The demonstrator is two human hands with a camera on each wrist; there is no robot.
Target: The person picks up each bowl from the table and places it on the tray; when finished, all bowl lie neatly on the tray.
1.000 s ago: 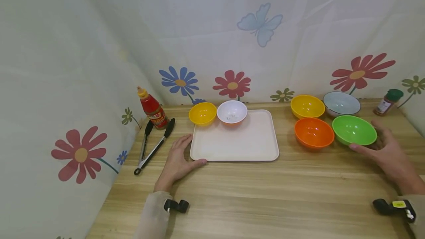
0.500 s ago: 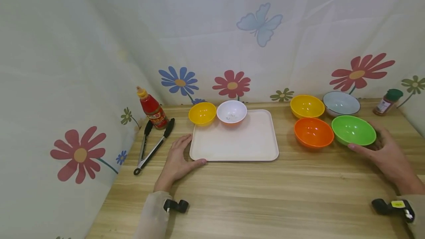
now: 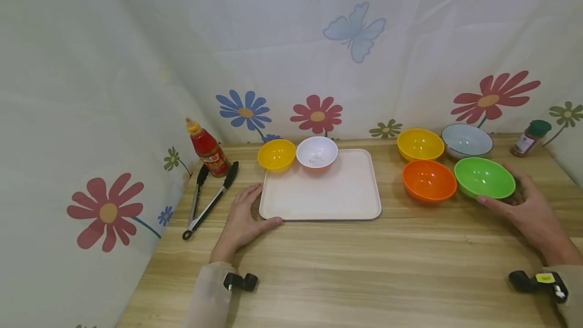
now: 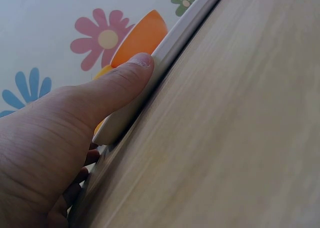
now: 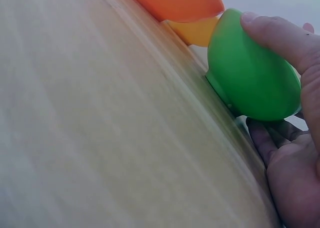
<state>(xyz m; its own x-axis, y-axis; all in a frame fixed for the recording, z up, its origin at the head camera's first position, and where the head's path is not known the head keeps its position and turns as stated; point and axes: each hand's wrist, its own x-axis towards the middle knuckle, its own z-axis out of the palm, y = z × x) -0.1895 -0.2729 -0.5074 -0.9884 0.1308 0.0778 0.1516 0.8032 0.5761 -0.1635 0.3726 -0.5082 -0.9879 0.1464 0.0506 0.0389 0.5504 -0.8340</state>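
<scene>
1. Two hands are working on the desk [image 3: 364, 267]: the right hand [image 3: 528, 211] is curling round the green bowl [image 3: 484, 177], thumb on the near rim and fingers wrapping the far right side and the underside, as the right wrist view shows.
2. Green bowl is sitting at the right of the desk, just right of the orange bowl [image 3: 428, 180] and just near the grey-white bowl [image 3: 466, 140].
3. Left hand [image 3: 241, 221] is lying flat with fingers straight at the near left corner of the pale tray [image 3: 346, 196]; its thumb is pressing the tray's near edge, seen close in the left wrist view, and its fingers are lying along the left edge.
4. Tray is lying at the middle of the desk, with a small white bowl [image 3: 317, 153] standing on its far edge.
5. Small yellow bowl [image 3: 276, 155] is standing just left of the white one, off the tray.
6. Larger yellow bowl [image 3: 420, 144] is standing far of the orange bowl.
7. Black tongs [image 3: 210, 197] are lying left of the tray, with a red sauce bottle [image 3: 207, 150] just beyond them.
8. Green-capped spice jar [image 3: 530, 137] is standing at the far right corner.
</scene>
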